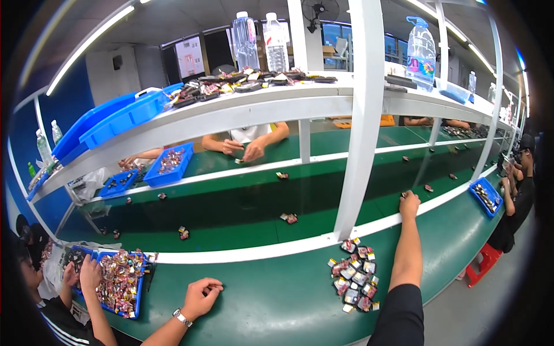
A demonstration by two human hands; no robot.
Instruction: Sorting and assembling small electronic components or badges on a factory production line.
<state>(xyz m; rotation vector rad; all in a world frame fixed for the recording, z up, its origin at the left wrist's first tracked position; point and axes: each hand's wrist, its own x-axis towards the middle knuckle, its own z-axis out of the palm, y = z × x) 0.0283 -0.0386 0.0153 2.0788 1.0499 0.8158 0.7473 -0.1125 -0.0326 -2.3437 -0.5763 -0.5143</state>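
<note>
My right hand [410, 205] reaches over the white rail onto the green conveyor belt [248, 226]. Its fingers are closed at the tips around a small dark part [402, 196], mostly hidden by the hand. Wearing a metal watch, my left hand [201, 296] rests low over the green bench [254, 311], fingers loosely bent and apart, with no held object visible. Between my arms lies a pile of small black parts [355, 277] with pinkish wires and white and yellow tabs. Similar parts ride spaced out on the belt, including one pair [288, 218].
A blue tray [138, 300] heaped with wired parts stands at left, beside a co-worker's hands [89, 274]. A white post [360, 127] rises behind the pile. Overhead, a shelf [254, 106] carries bottles, blue trays and black parts. Another blue tray [495, 212] sits at right near a person.
</note>
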